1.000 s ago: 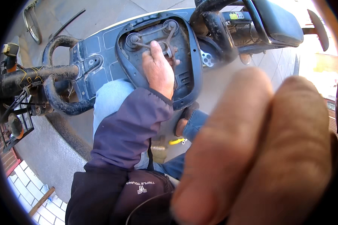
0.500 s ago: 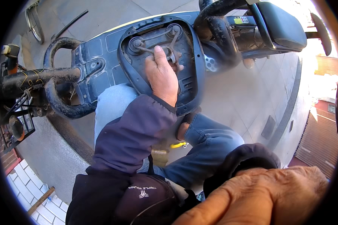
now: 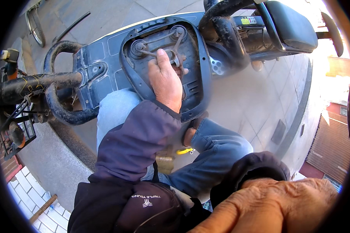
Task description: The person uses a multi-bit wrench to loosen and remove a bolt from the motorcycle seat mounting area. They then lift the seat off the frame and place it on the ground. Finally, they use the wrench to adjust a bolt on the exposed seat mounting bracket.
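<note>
Resting on a scooter's dark footboard (image 3: 113, 52) is an upturned saddle (image 3: 204, 73), its hollow black underside facing up. Inside it run bent metal bars (image 3: 159, 39) with two round springs or mounts (image 3: 139, 47). My left hand (image 3: 165, 79) reaches in, thumb up, fingers wrapped round a rusty metal bracket with a ring (image 3: 175, 60); part of it is hidden by the hand. Very close at the lower right, my right hand (image 3: 272, 206) shows its back. Its fingertips leave the picture, so what they do is hidden.
A curved black tube frame (image 3: 235, 42) carries a padded backrest (image 3: 289, 27) at the far right. Tubular guards (image 3: 66, 113) stand at the left. A yellow-handled tool (image 3: 184, 150) lies by my foot. A bicycle wheel (image 3: 35, 27) shows far left, a low concrete ledge (image 3: 54, 155) near left.
The view shifts slightly. My left hand keeps its hold on the bracket and its fingers move only a little. My right hand sits slightly lower in the picture.
</note>
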`<state>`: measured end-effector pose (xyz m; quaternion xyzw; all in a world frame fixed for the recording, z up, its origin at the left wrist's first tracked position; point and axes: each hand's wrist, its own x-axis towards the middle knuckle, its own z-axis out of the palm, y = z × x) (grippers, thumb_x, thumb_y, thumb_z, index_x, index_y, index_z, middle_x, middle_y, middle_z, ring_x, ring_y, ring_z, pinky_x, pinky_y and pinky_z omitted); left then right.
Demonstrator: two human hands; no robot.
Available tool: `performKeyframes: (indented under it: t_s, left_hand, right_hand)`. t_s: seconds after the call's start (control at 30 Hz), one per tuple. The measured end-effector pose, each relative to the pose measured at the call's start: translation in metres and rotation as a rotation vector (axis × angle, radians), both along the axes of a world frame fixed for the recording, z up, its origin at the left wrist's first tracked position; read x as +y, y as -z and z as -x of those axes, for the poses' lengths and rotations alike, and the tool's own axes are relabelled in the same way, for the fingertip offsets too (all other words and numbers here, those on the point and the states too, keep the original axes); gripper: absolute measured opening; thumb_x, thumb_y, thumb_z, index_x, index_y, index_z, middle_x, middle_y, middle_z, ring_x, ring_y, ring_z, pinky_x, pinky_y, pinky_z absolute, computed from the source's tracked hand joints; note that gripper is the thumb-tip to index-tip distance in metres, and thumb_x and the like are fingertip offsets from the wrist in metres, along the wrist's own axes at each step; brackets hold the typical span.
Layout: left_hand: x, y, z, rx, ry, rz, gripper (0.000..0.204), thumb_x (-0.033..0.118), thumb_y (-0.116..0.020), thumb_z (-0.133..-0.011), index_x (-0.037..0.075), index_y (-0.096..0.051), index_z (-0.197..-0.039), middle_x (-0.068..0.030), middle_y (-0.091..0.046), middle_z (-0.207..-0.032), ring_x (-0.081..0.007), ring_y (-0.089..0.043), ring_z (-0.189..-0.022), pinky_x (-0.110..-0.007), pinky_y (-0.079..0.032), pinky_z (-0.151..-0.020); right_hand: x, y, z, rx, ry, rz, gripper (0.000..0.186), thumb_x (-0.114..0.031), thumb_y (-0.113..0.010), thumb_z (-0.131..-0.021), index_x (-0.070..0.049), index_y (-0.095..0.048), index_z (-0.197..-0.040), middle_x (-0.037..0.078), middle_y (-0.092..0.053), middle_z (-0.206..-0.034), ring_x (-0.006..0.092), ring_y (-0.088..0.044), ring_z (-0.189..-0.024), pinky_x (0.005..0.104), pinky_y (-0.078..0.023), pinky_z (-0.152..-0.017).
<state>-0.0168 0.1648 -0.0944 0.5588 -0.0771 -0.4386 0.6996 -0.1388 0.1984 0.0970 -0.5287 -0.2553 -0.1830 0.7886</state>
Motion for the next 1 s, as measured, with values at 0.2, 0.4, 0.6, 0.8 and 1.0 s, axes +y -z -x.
performKeyframes:
  t_s: [0.2, 0.4, 0.6, 0.8, 1.0]
  left_hand:
    - [-0.001, -0.002, 0.0, 0.006, -0.001, -0.022, 0.047, 0.042, -0.032, -0.102, 0.0, -0.053, -0.103, -0.0127, -0.066, -0.089, -0.0214, -0.065, -0.066, -0.031, -0.054, -0.06]
    - [0.002, -0.006, 0.0, 0.021, -0.006, -0.019, 0.047, 0.042, -0.032, -0.102, 0.0, -0.053, -0.102, -0.0124, -0.066, -0.089, -0.0214, -0.065, -0.066, -0.031, -0.054, -0.061]
    - [0.001, -0.005, 0.0, -0.002, 0.005, -0.033, 0.046, 0.042, -0.032, -0.102, 0.001, -0.054, -0.104, -0.0121, -0.066, -0.09, -0.0208, -0.065, -0.066, -0.031, -0.054, -0.061]
    - [0.0, -0.006, -0.001, 0.022, -0.017, 0.051, 0.041, 0.036, -0.037, -0.102, -0.004, -0.046, -0.099, -0.0141, -0.063, -0.082, -0.0184, -0.063, -0.061, -0.027, -0.053, -0.053]
    - [0.0, -0.005, 0.0, -0.009, 0.011, -0.026, 0.047, 0.041, -0.03, -0.103, 0.001, -0.054, -0.103, -0.0128, -0.066, -0.089, -0.0214, -0.066, -0.065, -0.03, -0.054, -0.059]
  right_hand:
    - [-0.001, 0.0, 0.001, -0.006, -0.01, -0.002, 0.019, -0.017, -0.06, -0.091, 0.002, -0.064, -0.095, 0.014, -0.067, -0.092, 0.0226, -0.065, -0.079, 0.0324, -0.053, -0.069]
    - [-0.003, -0.002, 0.003, -0.01, -0.036, 0.016, 0.019, -0.017, -0.061, -0.091, 0.001, -0.063, -0.094, 0.014, -0.067, -0.092, 0.0231, -0.065, -0.078, 0.0327, -0.053, -0.068]
    - [-0.006, 0.0, 0.001, -0.008, -0.05, 0.029, 0.018, -0.017, -0.061, -0.091, 0.001, -0.063, -0.093, 0.014, -0.067, -0.091, 0.0236, -0.065, -0.078, 0.033, -0.053, -0.068]
    - [-0.012, 0.003, -0.003, 0.008, -0.069, 0.051, 0.018, -0.017, -0.062, -0.09, 0.001, -0.063, -0.092, 0.014, -0.067, -0.091, 0.024, -0.065, -0.078, 0.0334, -0.053, -0.067]
    - [-0.017, 0.005, -0.006, 0.015, -0.091, 0.062, 0.017, -0.017, -0.063, -0.09, 0.0, -0.063, -0.091, 0.014, -0.067, -0.09, 0.0245, -0.065, -0.077, 0.0337, -0.053, -0.066]
